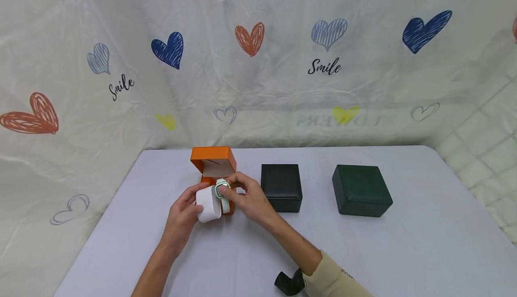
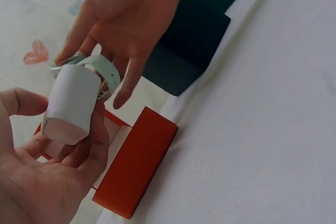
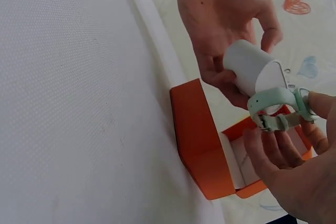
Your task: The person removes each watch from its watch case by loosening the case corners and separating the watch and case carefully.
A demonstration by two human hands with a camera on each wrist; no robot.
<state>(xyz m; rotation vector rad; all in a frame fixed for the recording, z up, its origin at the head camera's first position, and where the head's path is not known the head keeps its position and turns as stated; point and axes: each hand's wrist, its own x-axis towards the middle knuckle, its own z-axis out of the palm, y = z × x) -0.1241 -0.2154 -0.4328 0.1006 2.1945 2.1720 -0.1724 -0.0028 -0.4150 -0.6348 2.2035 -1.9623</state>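
Note:
My left hand (image 1: 182,218) grips a white watch cushion (image 1: 208,206), fingers and thumb around its sides. At the cushion's end, my right hand (image 1: 253,200) pinches a wristwatch (image 3: 273,98) with a mint-green strap. The strap forms a loop with its buckle fastened, as the right wrist view shows, and the watch lies beside the cushion, off it. Just behind both hands stands an orange watch box (image 1: 212,157), its lid raised and its lining pale; the hands hide much of its lower part.
Right of the orange box sits a closed black box (image 1: 280,182), close to my right hand. Farther right is a closed dark green box (image 1: 361,189). A black curved object (image 1: 287,283) shows by my right sleeve at the near side of the white table (image 1: 428,252). A printed curtain (image 1: 282,90) hangs behind.

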